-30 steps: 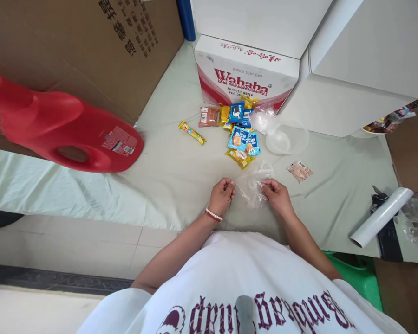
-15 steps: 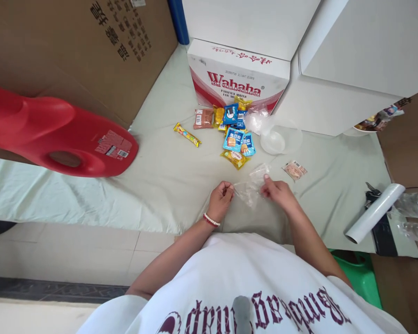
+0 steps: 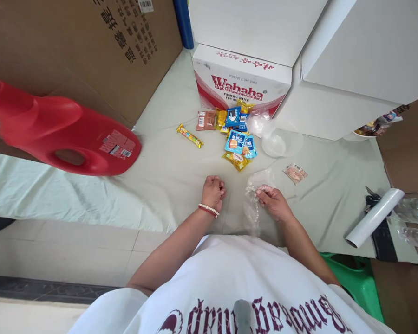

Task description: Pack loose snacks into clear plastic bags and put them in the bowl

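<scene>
Over the surface (image 3: 156,185), mid-frame, my right hand (image 3: 274,203) pinches limp plastic (image 3: 251,197), likely to steady it, my left hand (image 3: 213,192) curled closed, nothing showing.

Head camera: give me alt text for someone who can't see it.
The right hand pinches a clear plastic bag over pale cloth; the left hand is curled, apart from it. Beyond are snack packets, a translucent bowl and a Wahaha carton, with a red jug at far left.

One held plastic bag (image 3: 263,177), two light-blue packets (image 3: 235,142), one red jug (image 3: 90,121), one Wahaha box (image 3: 242,74)
</scene>
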Motion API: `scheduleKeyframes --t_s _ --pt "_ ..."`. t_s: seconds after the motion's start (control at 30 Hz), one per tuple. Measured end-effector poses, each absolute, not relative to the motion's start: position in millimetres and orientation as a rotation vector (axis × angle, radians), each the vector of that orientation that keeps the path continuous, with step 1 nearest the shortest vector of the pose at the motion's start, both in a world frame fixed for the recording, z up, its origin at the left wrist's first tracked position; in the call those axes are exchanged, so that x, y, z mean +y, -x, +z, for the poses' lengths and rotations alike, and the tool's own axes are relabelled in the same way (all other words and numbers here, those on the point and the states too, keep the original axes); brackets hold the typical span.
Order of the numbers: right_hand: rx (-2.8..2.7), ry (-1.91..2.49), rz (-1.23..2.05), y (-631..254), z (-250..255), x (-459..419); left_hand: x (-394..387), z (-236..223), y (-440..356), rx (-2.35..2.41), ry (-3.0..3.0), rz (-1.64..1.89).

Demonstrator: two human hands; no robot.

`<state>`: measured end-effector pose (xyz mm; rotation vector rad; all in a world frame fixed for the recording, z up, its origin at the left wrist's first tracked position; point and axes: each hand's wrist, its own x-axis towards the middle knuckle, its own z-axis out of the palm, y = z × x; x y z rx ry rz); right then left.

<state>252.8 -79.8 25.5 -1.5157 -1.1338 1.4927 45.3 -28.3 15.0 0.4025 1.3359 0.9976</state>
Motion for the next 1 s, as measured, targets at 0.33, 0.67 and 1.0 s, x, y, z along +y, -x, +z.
scheduleKeyframes --t_s 0.33,0.67,1.0 --pt "-1.524 1.636 1.085 -235 29 -73 -65 35 -70 1.427 -1.330 0.704" --pt "-1.420 1.665 1.118 -233 31 -68 -57 17 -59 1.189 -0.944 0.819" --pt "-1.137 1.486 1.449 -222 27 -69 -56 11 -67 1.286 -0.642 0.996"
